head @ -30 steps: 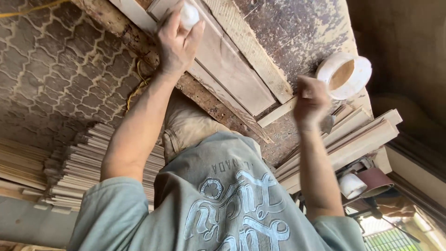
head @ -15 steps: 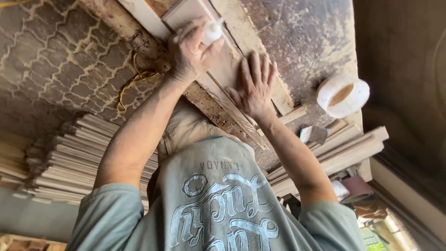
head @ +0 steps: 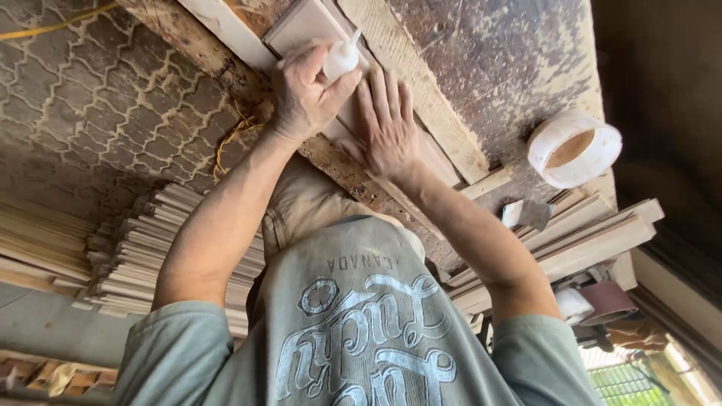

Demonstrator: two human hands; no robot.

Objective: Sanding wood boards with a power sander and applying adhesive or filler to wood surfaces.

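My left hand [head: 304,94] is shut on a small white glue bottle [head: 340,59], its nozzle pointing at a flat, pale wooden panel [head: 301,26] on a stained workbench [head: 511,60]. Right beside the bottle, my right hand [head: 387,128] lies flat on the same panel with its fingers spread and holds nothing. A long wooden strip [head: 421,98] runs along the panel's right side. Both forearms reach out over my grey printed shirt [head: 353,323].
A white round roll [head: 573,149] sits on the bench to the right. Long wooden mouldings [head: 594,240] lie at the bench's near right. A stack of thin wooden slats [head: 143,248] rests on the patterned paved floor [head: 90,98] at left. A yellow cord [head: 226,143] hangs off the bench edge.
My right hand has moved from beside the white roll over to the panel and now lies flat on it. My left hand kept the bottle over the panel, shifting a little.
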